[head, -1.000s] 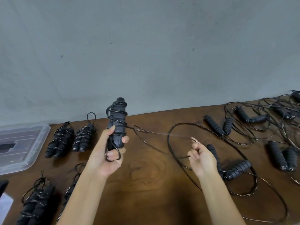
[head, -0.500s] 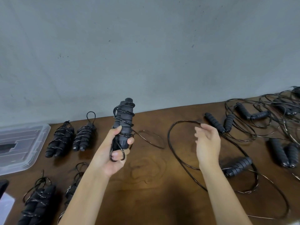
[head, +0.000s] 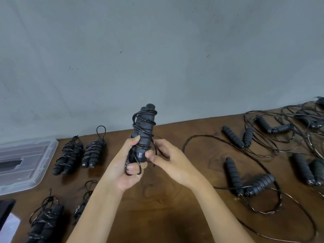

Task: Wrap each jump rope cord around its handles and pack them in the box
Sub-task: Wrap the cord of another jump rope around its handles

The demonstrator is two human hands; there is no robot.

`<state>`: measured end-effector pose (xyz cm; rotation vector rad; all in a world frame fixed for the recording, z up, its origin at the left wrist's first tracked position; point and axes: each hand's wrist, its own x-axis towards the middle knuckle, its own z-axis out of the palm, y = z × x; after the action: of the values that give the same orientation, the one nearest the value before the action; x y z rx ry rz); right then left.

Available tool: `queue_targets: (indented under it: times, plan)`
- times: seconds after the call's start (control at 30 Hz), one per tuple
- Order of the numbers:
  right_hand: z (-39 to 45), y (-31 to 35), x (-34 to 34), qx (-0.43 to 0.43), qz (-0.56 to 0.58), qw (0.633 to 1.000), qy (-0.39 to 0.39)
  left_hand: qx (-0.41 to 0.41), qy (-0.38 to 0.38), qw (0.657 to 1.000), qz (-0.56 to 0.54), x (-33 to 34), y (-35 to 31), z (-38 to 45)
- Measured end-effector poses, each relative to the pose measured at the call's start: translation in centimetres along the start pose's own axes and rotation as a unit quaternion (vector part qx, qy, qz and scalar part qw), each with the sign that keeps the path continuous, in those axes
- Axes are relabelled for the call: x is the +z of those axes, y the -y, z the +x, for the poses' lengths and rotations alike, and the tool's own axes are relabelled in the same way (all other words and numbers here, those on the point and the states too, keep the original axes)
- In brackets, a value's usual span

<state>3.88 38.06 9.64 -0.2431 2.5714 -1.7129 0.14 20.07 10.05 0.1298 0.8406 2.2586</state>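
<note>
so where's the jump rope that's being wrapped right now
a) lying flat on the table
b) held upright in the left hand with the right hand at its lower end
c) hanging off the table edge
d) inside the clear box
b: the left hand grips the lower part of the wrapped handles, which stand upright above the table, while the right hand touches their lower end.

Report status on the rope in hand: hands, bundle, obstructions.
Left hand grips wrapped handles upright. Right hand pinches the cord end beside them. Box left, lid on. Nothing blocking.
</note>
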Motion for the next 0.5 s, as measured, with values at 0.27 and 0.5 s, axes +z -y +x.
queue_targets:
  times: [0.27,0.5]
  plan:
    - [1.1,1.8,-3.3,-0.002,-0.074,0.996,-0.056,0.052,-0.082,0.993,0.068,0.5,-0.8,0.6]
    - [0.5,1.9,-3.9,0.003,-0.243,0.967,-0.080,0.153,-0.145,0.975,0.074,0.8,-0.4,1.1]
